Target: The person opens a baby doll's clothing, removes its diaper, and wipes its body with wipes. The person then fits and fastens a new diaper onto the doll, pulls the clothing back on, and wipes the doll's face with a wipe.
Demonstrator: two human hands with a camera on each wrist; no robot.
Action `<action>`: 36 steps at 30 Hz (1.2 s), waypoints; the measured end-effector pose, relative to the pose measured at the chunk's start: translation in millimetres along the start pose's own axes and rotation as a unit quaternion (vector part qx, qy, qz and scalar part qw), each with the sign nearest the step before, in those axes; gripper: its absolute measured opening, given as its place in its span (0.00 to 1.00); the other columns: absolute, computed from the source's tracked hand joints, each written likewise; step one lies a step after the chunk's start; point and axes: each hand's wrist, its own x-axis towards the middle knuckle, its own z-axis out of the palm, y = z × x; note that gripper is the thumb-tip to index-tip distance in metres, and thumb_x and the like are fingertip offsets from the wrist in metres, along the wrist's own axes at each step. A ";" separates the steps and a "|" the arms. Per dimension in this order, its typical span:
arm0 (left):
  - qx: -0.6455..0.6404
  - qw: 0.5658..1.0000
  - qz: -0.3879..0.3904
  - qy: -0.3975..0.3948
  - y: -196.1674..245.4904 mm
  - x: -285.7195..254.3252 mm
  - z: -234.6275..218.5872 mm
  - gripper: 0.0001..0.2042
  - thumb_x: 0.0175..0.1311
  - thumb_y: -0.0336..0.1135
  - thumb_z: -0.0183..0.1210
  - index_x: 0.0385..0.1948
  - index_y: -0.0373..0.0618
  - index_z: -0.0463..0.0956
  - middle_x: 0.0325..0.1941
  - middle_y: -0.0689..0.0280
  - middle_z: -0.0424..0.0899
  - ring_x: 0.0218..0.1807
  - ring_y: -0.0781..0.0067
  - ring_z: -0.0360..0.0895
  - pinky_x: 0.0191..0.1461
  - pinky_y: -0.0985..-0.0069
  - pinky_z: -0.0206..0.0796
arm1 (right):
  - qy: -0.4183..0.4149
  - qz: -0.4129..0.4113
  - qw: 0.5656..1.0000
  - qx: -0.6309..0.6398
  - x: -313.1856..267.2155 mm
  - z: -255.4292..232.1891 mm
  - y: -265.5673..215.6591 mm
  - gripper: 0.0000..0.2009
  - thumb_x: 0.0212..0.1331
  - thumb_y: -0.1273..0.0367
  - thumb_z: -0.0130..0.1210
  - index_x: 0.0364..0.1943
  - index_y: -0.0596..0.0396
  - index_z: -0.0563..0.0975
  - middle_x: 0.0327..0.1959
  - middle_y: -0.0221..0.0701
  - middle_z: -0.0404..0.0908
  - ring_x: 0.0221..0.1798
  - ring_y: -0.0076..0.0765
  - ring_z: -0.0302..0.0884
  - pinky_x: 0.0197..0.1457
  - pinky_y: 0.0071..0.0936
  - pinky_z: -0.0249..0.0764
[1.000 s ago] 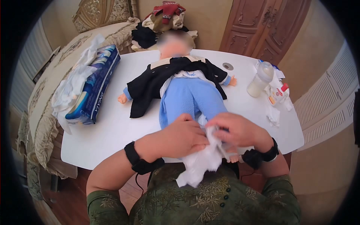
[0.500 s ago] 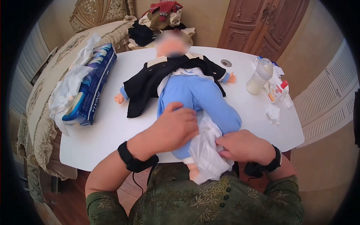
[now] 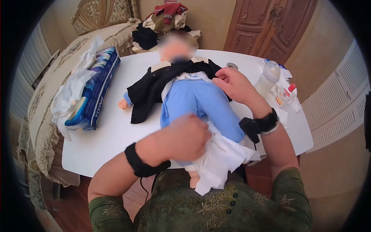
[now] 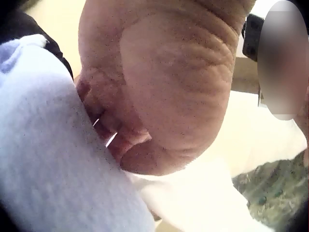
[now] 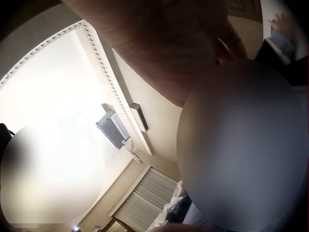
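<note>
A doll in blue trousers (image 3: pixel 185 96) and a black jacket (image 3: pixel 145 92) lies on its back, legs toward me. A crumpled white sheet (image 3: pixel 222 158), thin and soft, spreads over its lower leg and hangs past the table's front edge. My left hand (image 3: pixel 185 137), blurred, has its fingers curled over the trouser legs and grips the sheet's upper edge. In the left wrist view, white material (image 4: pixel 193 193) runs out from below the thumb. My right hand (image 3: pixel 235 85) hovers by the doll's waist and sleeve, fingers loosely bent, holding nothing. A bare doll foot (image 3: pixel 194 179) sticks out.
On the white table (image 3: pixel 96 150), a blue pack (image 3: pixel 98 96) marked YIYING stands at left with white sheets (image 3: pixel 73 91) draped over it. A baby bottle (image 3: pixel 268 75) and a red-capped small bottle (image 3: pixel 285 94) stand at right. Behind are folded clothes (image 3: pixel 166 23) and a bed (image 3: pixel 58 50).
My right hand has let go of the white sheet and moved up to the doll's waist. The sheet now lies spread wider to the right. My left hand has curled tighter and shifted slightly.
</note>
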 end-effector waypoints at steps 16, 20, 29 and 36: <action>0.036 0.982 -0.053 0.178 -41.9 4.6 12.0 0.26 0.54 0.31 0.56 0.59 0.46 0.64 0.65 0.54 0.64 0.67 0.53 0.60 0.70 0.55 0.47 | -0.057 0.203 0.920 -0.329 -3.4 5.2 81.2 0.15 0.58 0.63 0.45 0.36 0.59 0.79 0.38 0.45 0.81 0.45 0.52 0.78 0.48 0.41 0.73; 0.032 0.982 -0.052 0.177 -42.4 3.3 12.8 0.26 0.54 0.31 0.56 0.59 0.46 0.64 0.65 0.54 0.64 0.67 0.53 0.59 0.69 0.55 0.47 | -0.140 0.274 0.886 -0.348 -16.3 0.7 84.3 0.16 0.57 0.63 0.46 0.40 0.59 0.79 0.42 0.45 0.81 0.47 0.50 0.78 0.50 0.41 0.73; -0.026 0.957 -0.135 0.256 -58.5 -7.8 19.5 0.25 0.62 0.37 0.54 0.60 0.39 0.61 0.67 0.46 0.58 0.68 0.48 0.57 0.69 0.61 0.49 | -0.028 0.092 0.976 -0.194 -0.8 -19.6 24.6 0.15 0.60 0.66 0.48 0.46 0.59 0.77 0.43 0.40 0.80 0.47 0.45 0.77 0.51 0.34 0.72; -0.037 0.927 -0.234 0.290 -67.3 -19.9 27.5 0.25 0.68 0.42 0.46 0.59 0.32 0.58 0.63 0.40 0.61 0.64 0.43 0.60 0.67 0.60 0.53 | -0.158 -0.080 0.984 -0.005 21.0 12.5 16.1 0.17 0.68 0.62 0.41 0.50 0.59 0.73 0.49 0.40 0.76 0.54 0.39 0.72 0.60 0.28 0.65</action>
